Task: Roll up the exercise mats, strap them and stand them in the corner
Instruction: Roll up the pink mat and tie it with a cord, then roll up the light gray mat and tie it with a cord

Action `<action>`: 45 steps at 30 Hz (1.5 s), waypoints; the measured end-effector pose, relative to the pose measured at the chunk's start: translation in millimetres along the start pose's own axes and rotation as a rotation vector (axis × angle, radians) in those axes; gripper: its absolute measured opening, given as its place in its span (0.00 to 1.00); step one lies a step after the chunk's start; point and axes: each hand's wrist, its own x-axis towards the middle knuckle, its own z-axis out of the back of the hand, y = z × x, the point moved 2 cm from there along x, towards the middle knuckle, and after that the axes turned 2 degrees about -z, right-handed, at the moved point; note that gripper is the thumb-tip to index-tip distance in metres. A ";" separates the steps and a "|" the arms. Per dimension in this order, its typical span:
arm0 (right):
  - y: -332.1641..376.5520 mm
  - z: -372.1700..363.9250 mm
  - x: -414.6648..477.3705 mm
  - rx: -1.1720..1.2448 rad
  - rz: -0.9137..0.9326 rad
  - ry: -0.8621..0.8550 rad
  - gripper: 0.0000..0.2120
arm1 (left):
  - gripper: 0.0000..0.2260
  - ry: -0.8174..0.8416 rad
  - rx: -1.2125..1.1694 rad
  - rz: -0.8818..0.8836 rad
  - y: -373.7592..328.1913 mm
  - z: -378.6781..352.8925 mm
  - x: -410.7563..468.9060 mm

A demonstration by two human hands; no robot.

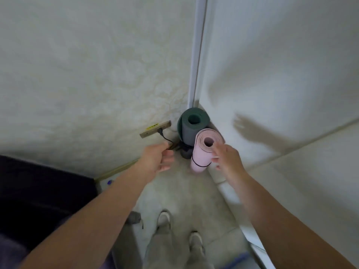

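Green mat: rolled and upright, tucked right into the corner where the two walls meet.
Pink mat: rolled and upright on the floor, just in front of the green one and touching it, close to the right-hand wall.
Strap: a thin black band circles the pink roll low down. Any band on the green roll is hidden by the pink roll and a dark shape at its foot.
Left hand: fingers apart and relaxed, holding nothing. It is to the left of both rolls, near the black cable that runs from the wall socket.
Right hand: fingers spread and straight, gripping nothing. The fingertips are at the top rim of the pink roll; blur hides whether they touch it.
Done: both mats are rolled and standing in the corner, and at least the pink one is strapped.
Left: probably little, perhaps a steadying touch on the pink roll and a check of the green roll's band. No other mat is in view.
Risk: the pink roll seems to rest only against its neighbour, so it could tip.
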 end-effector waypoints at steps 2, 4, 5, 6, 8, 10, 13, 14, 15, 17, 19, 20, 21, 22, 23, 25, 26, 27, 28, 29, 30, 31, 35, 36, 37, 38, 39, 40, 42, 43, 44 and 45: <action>9.2 1.9 -35.6 -0.001 -0.016 0.068 0.14 | 0.09 -0.012 0.022 -0.003 7.5 24.6 -48.6; 18.7 5.8 -69.5 0.023 0.001 0.134 0.10 | 0.09 -0.008 0.043 0.016 15.4 45.3 -89.7; 23.4 7.4 -84.6 0.037 0.008 0.160 0.09 | 0.09 -0.019 0.051 0.013 18.1 54.3 -108.1; 28.2 8.5 -99.5 0.040 0.006 0.174 0.08 | 0.09 -0.034 0.057 0.003 18.7 61.9 -123.8; 33.8 10.6 -125.7 0.009 0.014 0.210 0.08 | 0.10 -0.051 0.062 -0.023 18.7 72.5 -149.0; 32.2 12.4 -147.6 0.001 0.032 0.245 0.09 | 0.09 -0.059 0.074 -0.049 19.2 77.4 -166.4; 19.4 20.9 -183.3 -0.012 0.060 0.252 0.07 | 0.08 -0.032 0.137 -0.075 28.5 79.5 -192.0; 13.7 24.0 -196.8 -0.011 0.065 0.242 0.07 | 0.08 -0.018 0.159 -0.091 32.4 81.0 -202.0; 7.5 25.9 -211.4 -0.015 0.071 0.235 0.07 | 0.08 -0.001 0.173 -0.112 36.8 83.4 -212.7; -6.5 30.9 -243.6 -0.015 0.084 0.223 0.06 | 0.08 0.027 0.194 -0.145 50.0 90.0 -235.7; -22.4 37.5 -283.8 -0.003 0.125 0.187 0.06 | 0.08 0.055 0.219 -0.183 66.5 96.9 -265.6; -33.3 41.9 -306.9 0.013 0.144 0.166 0.06 | 0.08 0.077 0.236 -0.200 76.8 100.2 -282.8; -45.4 47.6 -329.7 0.037 0.165 0.149 0.06 | 0.08 0.101 0.250 -0.217 86.9 102.5 -300.8; -59.3 54.3 -354.4 0.060 0.186 0.124 0.06 | 0.08 0.129 0.268 -0.231 97.7 104.0 -320.5; -75.4 62.0 -380.6 0.068 0.207 0.090 0.07 | 0.07 0.163 0.292 -0.248 109.8 104.3 -342.0; -111.6 79.7 -433.6 0.086 0.250 0.029 0.08 | 0.07 0.215 0.339 -0.291 134.1 100.5 -387.3; -129.6 89.6 -460.0 0.117 0.260 0.008 0.08 | 0.06 0.242 0.364 -0.310 144.9 95.9 -410.8; -148.5 100.9 -485.7 0.149 0.259 -0.017 0.08 | 0.06 0.277 0.395 -0.326 156.4 88.4 -433.4; -167.4 113.7 -510.6 0.177 0.252 -0.053 0.09 | 0.07 0.317 0.434 -0.339 167.7 78.7 -454.6; -186.3 127.7 -534.2 0.207 0.241 -0.094 0.09 | 0.07 0.360 0.477 -0.352 178.6 66.8 -474.9; -206.4 142.7 -555.7 0.246 0.226 -0.137 0.08 | 0.08 0.403 0.519 -0.361 190.2 52.6 -494.1; -227.1 158.2 -576.4 0.286 0.210 -0.180 0.08 | 0.10 0.443 0.551 -0.371 202.4 36.9 -512.3; -313.6 215.8 -653.7 0.442 0.116 -0.336 0.06 | 0.08 0.609 0.648 -0.409 261.4 -27.4 -584.7; -336.0 228.5 -672.2 0.475 0.094 -0.371 0.06 | 0.08 0.651 0.685 -0.418 279.4 -42.0 -601.9; -358.2 241.0 -689.9 0.500 0.072 -0.407 0.06 | 0.07 0.695 0.717 -0.422 298.6 -55.5 -618.4; -380.6 252.8 -707.5 0.525 0.054 -0.443 0.07 | 0.07 0.736 0.752 -0.425 317.5 -67.7 -635.0; -403.2 263.4 -724.3 0.547 0.039 -0.480 0.08 | 0.07 0.773 0.782 -0.424 336.1 -78.5 -650.3; -426.6 273.0 -741.3 0.573 0.023 -0.516 0.08 | 0.07 0.801 0.811 -0.422 354.7 -88.0 -664.6; -479.8 293.3 -775.3 0.630 -0.013 -0.591 0.08 | 0.06 0.842 0.874 -0.422 392.3 -107.4 -694.5; -504.4 300.9 -788.6 0.654 -0.033 -0.619 0.08 | 0.06 0.860 0.896 -0.422 407.7 -114.4 -706.0; -536.4 311.2 -807.6 0.690 -0.056 -0.659 0.08 | 0.06 0.887 0.920 -0.423 429.4 -125.9 -721.6; -570.4 321.6 -825.8 0.733 -0.081 -0.694 0.08 | 0.07 0.904 0.947 -0.425 451.7 -137.9 -736.5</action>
